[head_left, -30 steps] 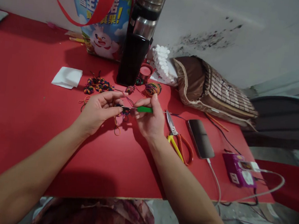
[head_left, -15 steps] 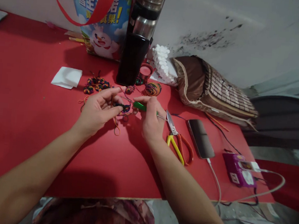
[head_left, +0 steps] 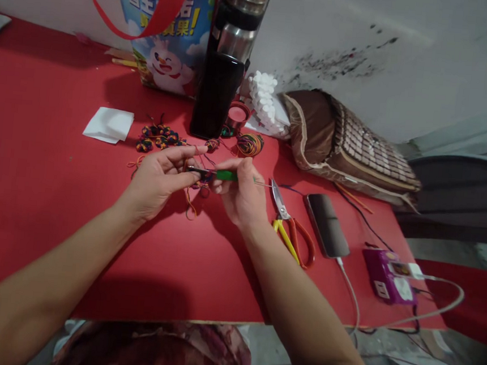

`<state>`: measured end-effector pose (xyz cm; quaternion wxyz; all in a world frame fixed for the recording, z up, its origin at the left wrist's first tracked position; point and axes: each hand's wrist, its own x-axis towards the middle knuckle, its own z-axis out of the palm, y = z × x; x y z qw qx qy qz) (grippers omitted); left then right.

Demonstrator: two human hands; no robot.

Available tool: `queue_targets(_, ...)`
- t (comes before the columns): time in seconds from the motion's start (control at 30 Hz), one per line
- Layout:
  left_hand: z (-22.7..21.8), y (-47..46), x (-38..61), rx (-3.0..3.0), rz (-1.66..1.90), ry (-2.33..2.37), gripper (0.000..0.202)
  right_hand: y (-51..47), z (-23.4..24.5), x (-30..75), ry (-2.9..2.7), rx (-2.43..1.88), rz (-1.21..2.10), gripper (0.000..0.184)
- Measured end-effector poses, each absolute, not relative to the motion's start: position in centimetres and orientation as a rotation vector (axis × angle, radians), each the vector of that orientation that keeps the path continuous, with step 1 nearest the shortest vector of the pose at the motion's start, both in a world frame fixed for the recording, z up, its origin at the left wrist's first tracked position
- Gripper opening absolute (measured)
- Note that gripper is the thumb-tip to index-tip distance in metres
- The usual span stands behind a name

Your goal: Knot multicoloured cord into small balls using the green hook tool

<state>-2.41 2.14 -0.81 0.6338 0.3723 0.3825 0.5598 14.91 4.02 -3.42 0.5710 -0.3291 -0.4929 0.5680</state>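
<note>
My left hand (head_left: pixel 158 179) pinches a small dark knot of multicoloured cord (head_left: pixel 197 172) between thumb and fingers, a little above the red table (head_left: pixel 50 148). My right hand (head_left: pixel 242 196) grips a crochet hook with a green handle (head_left: pixel 227 176), its metal tip pointing left into the cord piece. Loose orange and purple cord ends (head_left: pixel 190 203) hang down from the piece onto the table. The two hands almost touch over the table's middle.
Yellow-and-red scissors (head_left: pixel 292 235) and a phone (head_left: pixel 327 225) on a charging cable lie right of my hands. Behind stand a black flask (head_left: pixel 220 84), a printed bag (head_left: pixel 171 34), finished cord knots (head_left: pixel 160 138), a cord bundle (head_left: pixel 249 144), a white tissue (head_left: pixel 109 124) and a brown cushion (head_left: pixel 349 143).
The green hook swung from a downward tilt back to level and pushed left into the cord piece. My left hand stayed in place holding the piece.
</note>
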Motion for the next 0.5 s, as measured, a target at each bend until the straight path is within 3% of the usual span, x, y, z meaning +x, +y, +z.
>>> queue_targets(0.37, -0.8, 2.3, -2.8, 0.912, 1.272, 0.875, 0.048, 2.9, -2.6, 15.0, -1.463, -0.770, 0.915, 0.015)
queue_targets(0.5, -0.8, 2.2, -2.9, 0.886, 1.252, 0.850, 0.053, 2.9, -2.8, 15.0, -1.501, -0.759, 0.824, 0.014)
